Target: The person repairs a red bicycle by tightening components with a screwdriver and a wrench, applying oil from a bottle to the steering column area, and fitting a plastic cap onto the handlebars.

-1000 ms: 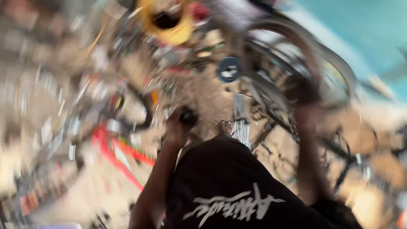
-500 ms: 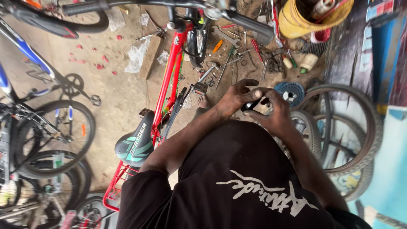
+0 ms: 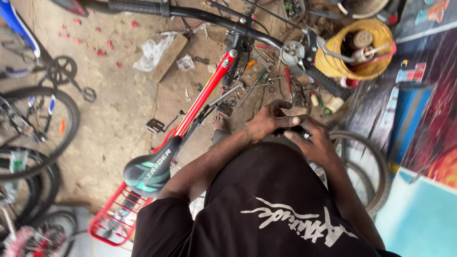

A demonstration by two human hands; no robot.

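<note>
Both hands meet over one small dark part, just in front of the person's black shirt. Left hand curls over the part from above with bent fingers, gripping it. Right hand grips it from the other side, thumb and fingers pinched in. The part is mostly hidden, so what it is cannot be told. Both arms are bent at the elbow and reach forward, close together.

Just left of the hands stands a red bike. Its black seat is near the left elbow, and its black handlebar runs across above the hands. A red wire rack sits below the seat.

Above and right of the hands is a yellow bucket, tipped, with a round roll and metal bits inside. Loose tools lie on the dirt floor between the bucket and the red bike. Bare tyres lean just right of the hands. More bikes stand far to the left of the red bike.
</note>
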